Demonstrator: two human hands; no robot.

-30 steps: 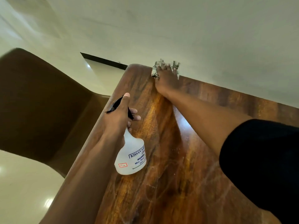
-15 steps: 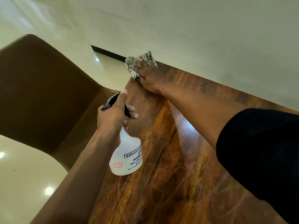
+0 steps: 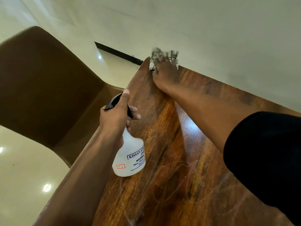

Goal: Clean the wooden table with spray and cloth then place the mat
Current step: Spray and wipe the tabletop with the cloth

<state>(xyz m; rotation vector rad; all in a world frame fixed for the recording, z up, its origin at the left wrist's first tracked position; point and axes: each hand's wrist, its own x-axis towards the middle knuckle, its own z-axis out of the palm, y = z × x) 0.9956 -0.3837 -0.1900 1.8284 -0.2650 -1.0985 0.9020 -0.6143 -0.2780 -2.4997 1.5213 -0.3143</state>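
Pale cream wall (image 3: 211,26) and glossy cream floor (image 3: 24,176) w/ light spots frame the scene. Glossy brown wooden table (image 3: 171,160) runs from near edge to the wall, faint smear marks on its near part. Brown curved-back chair (image 3: 40,82) sits just beside the table's left edge. Right arm in black sleeve (image 3: 263,157) reaches across to the far corner. White plastic spray bottle w/ black trigger head (image 3: 130,155) held above the table's left side; left hand (image 3: 117,115) wraps its neck, thumb up along the head. Right hand (image 3: 164,74) lies fingers spread, pressing a blurred grey-white patterned cloth (image 3: 162,54) at the far edge against the wall.
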